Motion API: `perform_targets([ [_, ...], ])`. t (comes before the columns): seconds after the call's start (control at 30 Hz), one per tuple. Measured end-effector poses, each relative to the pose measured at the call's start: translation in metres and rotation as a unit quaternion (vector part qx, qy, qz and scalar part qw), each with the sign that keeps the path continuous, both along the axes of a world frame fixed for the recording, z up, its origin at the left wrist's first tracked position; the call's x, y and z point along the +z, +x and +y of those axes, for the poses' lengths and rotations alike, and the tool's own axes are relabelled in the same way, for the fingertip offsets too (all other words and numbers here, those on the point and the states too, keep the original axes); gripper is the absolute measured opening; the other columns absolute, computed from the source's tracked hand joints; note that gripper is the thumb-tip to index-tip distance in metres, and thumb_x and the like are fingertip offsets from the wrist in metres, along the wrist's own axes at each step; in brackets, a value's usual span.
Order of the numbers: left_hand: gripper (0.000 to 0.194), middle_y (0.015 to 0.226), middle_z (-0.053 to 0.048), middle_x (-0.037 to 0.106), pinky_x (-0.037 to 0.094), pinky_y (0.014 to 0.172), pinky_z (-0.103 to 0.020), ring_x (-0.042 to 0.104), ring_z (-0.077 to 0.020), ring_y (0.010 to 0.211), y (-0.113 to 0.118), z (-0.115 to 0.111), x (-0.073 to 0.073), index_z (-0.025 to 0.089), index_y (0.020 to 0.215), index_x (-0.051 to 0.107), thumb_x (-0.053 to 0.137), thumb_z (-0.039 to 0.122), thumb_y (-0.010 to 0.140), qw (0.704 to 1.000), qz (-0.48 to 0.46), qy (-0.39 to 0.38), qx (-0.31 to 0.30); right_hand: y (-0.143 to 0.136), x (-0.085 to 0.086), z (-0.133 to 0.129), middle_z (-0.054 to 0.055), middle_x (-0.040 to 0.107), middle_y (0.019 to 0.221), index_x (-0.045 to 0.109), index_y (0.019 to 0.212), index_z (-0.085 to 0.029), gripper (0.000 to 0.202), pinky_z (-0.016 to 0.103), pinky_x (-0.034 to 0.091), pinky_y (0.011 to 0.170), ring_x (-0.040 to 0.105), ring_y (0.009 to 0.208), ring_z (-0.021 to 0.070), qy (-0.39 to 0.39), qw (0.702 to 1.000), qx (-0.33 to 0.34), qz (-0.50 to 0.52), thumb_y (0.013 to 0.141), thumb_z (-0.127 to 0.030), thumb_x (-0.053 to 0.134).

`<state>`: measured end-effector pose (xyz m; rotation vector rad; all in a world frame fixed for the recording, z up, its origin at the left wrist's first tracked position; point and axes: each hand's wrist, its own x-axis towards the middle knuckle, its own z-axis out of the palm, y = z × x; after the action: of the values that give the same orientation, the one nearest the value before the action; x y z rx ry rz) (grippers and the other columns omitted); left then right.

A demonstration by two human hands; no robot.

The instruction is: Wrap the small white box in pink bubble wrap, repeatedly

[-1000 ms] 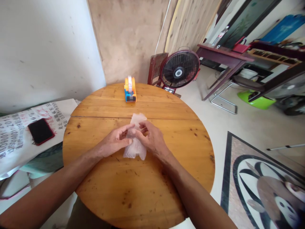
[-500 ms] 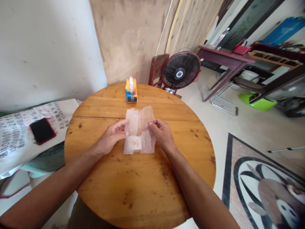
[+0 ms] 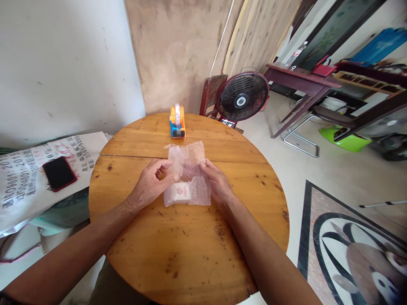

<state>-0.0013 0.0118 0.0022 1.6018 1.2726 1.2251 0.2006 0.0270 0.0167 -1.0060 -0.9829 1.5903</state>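
A sheet of clear bubble wrap [image 3: 192, 159] lies partly unfolded on the round wooden table [image 3: 178, 245]. On its near left part rests a small white packet [image 3: 182, 191] with red print, partly under a layer of the wrap. My right hand [image 3: 218, 180] pinches the wrap's right edge between thumb and fingers. At the left edge, my left hand [image 3: 154, 180] touches the wrap with its fingertips, its thumb spread away from the bent fingers near the packet. Beyond the wrap stands an orange and blue tape dispenser [image 3: 177, 121] with a roll of tape.
To the left, a black phone with a red edge [image 3: 59, 173] lies on a printed white sack [image 3: 25, 169]. A fan [image 3: 242, 99] stands behind the table by a wooden chair [image 3: 211, 95]. Farther right is a dark red table [image 3: 302, 77].
The near part of the wrap is spread wider, and more of the white packet shows. My left thumb has moved slightly right over the wrap. The view has shifted a little.
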Motion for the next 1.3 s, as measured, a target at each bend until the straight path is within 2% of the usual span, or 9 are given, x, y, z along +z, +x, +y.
perform_targets([
  [0.17,0.044,0.097,-0.005,0.062,0.046,0.081,-0.035,0.058,-0.0202,0.089,0.005,0.001,-0.003,0.019,0.102,0.062,0.076,0.044,0.069,1.000,-0.015,-0.026,0.003,-0.007,0.004,-0.007,0.004,0.074,0.098,0.065,0.101,-0.023,0.035,0.039,0.052,0.083,0.069,0.094,0.0264,-0.009,0.998,0.045,0.051,0.072,-0.040,0.076],
  [0.33,0.025,0.087,-0.002,0.063,0.048,0.078,-0.032,0.060,-0.0172,0.081,0.006,0.005,-0.012,0.019,0.089,0.059,0.072,0.034,0.073,0.999,-0.035,-0.028,-0.014,-0.009,0.007,-0.011,0.003,0.074,0.095,0.065,0.099,-0.025,0.036,0.039,0.052,0.080,0.068,0.094,0.0268,-0.012,0.996,0.072,0.050,0.071,-0.045,0.077],
  [0.43,0.016,0.080,-0.001,0.064,0.047,0.074,-0.029,0.059,-0.0153,0.075,0.004,0.005,-0.009,0.018,0.082,0.063,0.067,0.032,0.074,0.997,-0.059,-0.045,-0.014,-0.009,0.006,-0.009,0.002,0.073,0.090,0.065,0.095,-0.025,0.036,0.035,0.051,0.076,0.067,0.087,0.0245,-0.011,0.998,0.042,0.042,0.069,-0.045,0.079],
  [0.53,0.017,0.070,0.001,0.063,0.044,0.064,-0.026,0.055,-0.0124,0.065,0.000,0.006,0.001,0.017,0.075,0.064,0.067,0.033,0.070,0.989,-0.117,-0.089,0.028,-0.005,0.001,-0.003,0.000,0.070,0.079,0.063,0.084,-0.023,0.029,0.031,0.049,0.069,0.064,0.072,0.0192,-0.017,0.999,-0.022,0.028,0.069,-0.043,0.079],
  [0.63,0.020,0.064,0.003,0.060,0.042,0.057,-0.024,0.052,-0.0107,0.057,-0.005,0.011,0.006,0.017,0.070,0.061,0.070,0.033,0.062,0.957,-0.234,-0.149,0.081,0.002,-0.006,0.006,-0.002,0.063,0.066,0.056,0.069,-0.022,0.031,0.027,0.044,0.059,0.056,0.059,0.0152,-0.005,0.995,-0.094,-0.021,0.067,-0.044,0.077],
  [0.73,0.021,0.063,0.003,0.058,0.044,0.057,-0.024,0.054,-0.0118,0.058,-0.009,0.019,0.003,0.018,0.065,0.056,0.071,0.030,0.056,0.926,-0.317,-0.179,0.100,0.008,-0.011,0.011,-0.004,0.056,0.059,0.054,0.065,-0.022,0.029,0.025,0.037,0.050,0.047,0.051,0.0118,0.023,0.983,-0.148,-0.107,0.067,-0.042,0.075],
  [0.97,0.022,0.061,0.003,0.054,0.045,0.055,-0.026,0.053,-0.0126,0.056,-0.016,0.028,-0.008,0.020,0.062,0.050,0.069,0.028,0.056,0.923,-0.320,-0.179,0.114,0.014,-0.012,0.013,-0.007,0.045,0.053,0.049,0.064,-0.022,0.025,0.025,0.031,0.044,0.037,0.045,0.0098,0.056,0.969,-0.165,-0.176,0.069,-0.040,0.066],
  [1.17,0.021,0.058,0.004,0.056,0.044,0.051,-0.025,0.052,-0.0115,0.051,-0.015,0.025,-0.003,0.020,0.062,0.051,0.070,0.028,0.057,0.921,-0.322,-0.183,0.119,0.022,-0.016,0.018,-0.007,0.046,0.052,0.049,0.071,-0.023,0.018,0.024,0.032,0.042,0.040,0.044,0.0102,0.068,0.966,-0.168,-0.186,0.068,-0.034,0.062],
  [1.3,0.026,0.061,0.005,0.060,0.042,0.050,-0.022,0.053,-0.0099,0.050,-0.014,0.024,0.001,0.018,0.075,0.057,0.073,0.024,0.055,0.925,-0.313,-0.169,0.135,0.023,-0.018,0.020,-0.008,0.047,0.051,0.052,0.076,-0.022,0.018,0.024,0.033,0.042,0.041,0.042,0.0101,0.081,0.961,-0.166,-0.204,0.070,-0.036,0.062],
])
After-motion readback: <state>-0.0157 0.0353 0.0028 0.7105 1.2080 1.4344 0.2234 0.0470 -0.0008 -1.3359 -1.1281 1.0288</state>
